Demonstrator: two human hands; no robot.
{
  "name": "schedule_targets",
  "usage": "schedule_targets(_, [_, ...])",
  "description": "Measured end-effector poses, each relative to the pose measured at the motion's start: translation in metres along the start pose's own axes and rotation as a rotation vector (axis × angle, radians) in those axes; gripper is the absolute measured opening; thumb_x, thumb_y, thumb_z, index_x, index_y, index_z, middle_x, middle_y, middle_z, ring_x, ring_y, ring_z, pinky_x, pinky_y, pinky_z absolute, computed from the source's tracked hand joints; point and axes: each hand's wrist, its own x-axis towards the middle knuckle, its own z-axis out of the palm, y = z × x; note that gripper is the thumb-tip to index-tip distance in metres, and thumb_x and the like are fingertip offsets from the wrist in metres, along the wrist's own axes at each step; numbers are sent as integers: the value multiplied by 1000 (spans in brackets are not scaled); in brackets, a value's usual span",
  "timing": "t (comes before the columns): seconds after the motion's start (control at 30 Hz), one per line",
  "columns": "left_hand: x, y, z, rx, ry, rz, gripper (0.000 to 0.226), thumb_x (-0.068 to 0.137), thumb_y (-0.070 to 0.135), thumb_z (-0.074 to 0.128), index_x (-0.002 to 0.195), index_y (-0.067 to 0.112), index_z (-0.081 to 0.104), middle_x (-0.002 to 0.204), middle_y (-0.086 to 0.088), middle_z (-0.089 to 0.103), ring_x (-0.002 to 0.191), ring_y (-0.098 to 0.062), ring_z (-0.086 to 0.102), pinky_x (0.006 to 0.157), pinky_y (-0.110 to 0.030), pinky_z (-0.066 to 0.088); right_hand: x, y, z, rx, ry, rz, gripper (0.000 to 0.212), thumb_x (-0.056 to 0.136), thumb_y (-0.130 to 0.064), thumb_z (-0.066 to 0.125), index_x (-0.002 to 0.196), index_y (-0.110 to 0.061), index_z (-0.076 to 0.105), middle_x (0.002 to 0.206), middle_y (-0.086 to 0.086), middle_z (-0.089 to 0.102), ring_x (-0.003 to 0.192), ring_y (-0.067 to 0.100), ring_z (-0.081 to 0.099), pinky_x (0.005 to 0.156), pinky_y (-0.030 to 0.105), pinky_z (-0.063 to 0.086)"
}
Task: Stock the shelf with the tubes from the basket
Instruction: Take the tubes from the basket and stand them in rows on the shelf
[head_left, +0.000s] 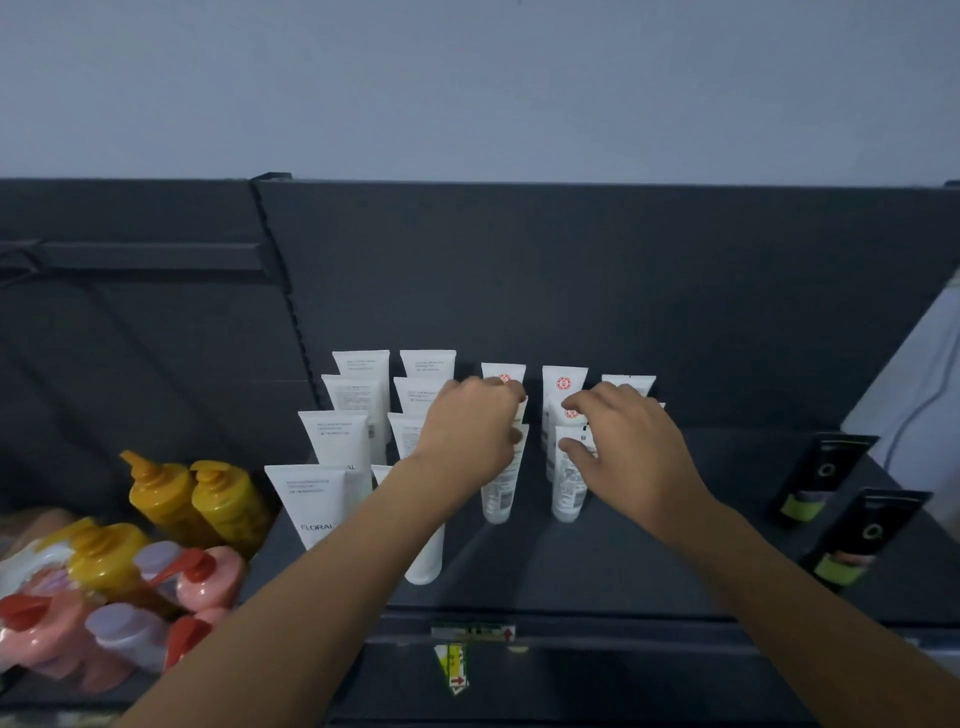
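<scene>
White tubes stand cap-down in rows on the dark shelf (649, 571). Two left rows carry FLORAL tubes (311, 506). Two middle rows hold slimmer tubes with a red emblem (565, 383). My left hand (470, 423) rests on top of a slim tube (498, 493) in the left middle row, fingers curled around its crimped end. My right hand (621, 441) touches the front tube (569, 483) of the right middle row, thumb and fingers at its top edge. Another white tube (628, 383) stands behind my right hand. No basket is in view.
Two black tubes with green bands (821, 478) stand at the shelf's right end. On the lower shelf to the left are yellow pump bottles (200, 501), pink bottles with red pumps (208, 577) and lilac-capped ones. A price tag (470, 633) hangs on the shelf's front edge.
</scene>
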Motion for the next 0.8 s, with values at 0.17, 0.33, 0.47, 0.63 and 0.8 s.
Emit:
schedule_targets(0.17, [-45,-2,-28,-198,106,67,32,87,25,65,118,20,64,109,1,68,102,-23,61,86,-36,47,-29,-36,-8,56,28,4,29,82,-29,71,109,-19,66,99,-3,67,95,21,59,82,38,48])
schedule_targets(0.33, [-121,-26,-34,-283,74,147,27,88,26,64,114,21,66,108,4,68,103,-21,61,85,-38,51,-75,-81,-3,101,-25,19,29,82,-29,71,107,-16,65,95,0,67,91,22,60,74,43,52])
schedule_targets(0.47, [-191,-60,-10,-333,-14,156,25,87,27,64,112,22,66,107,4,67,103,-21,60,85,-40,51,-125,-125,20,126,-125,93,29,86,-27,70,113,-17,64,107,1,67,101,23,59,81,37,51])
schedule_targets(0.63, [-283,-97,55,-379,-256,70,24,82,28,64,104,21,63,102,-1,64,96,-27,63,80,-42,53,-199,-172,82,190,-276,142,26,85,-31,68,107,-18,64,99,-1,65,94,23,59,74,39,52])
schedule_targets(0.8, [-374,-105,140,-459,-563,-53,26,82,28,64,107,22,65,106,-3,68,98,-28,65,81,-43,54,-270,-201,156,270,-503,200,27,85,-28,71,108,-17,65,99,-1,66,95,23,61,74,35,51])
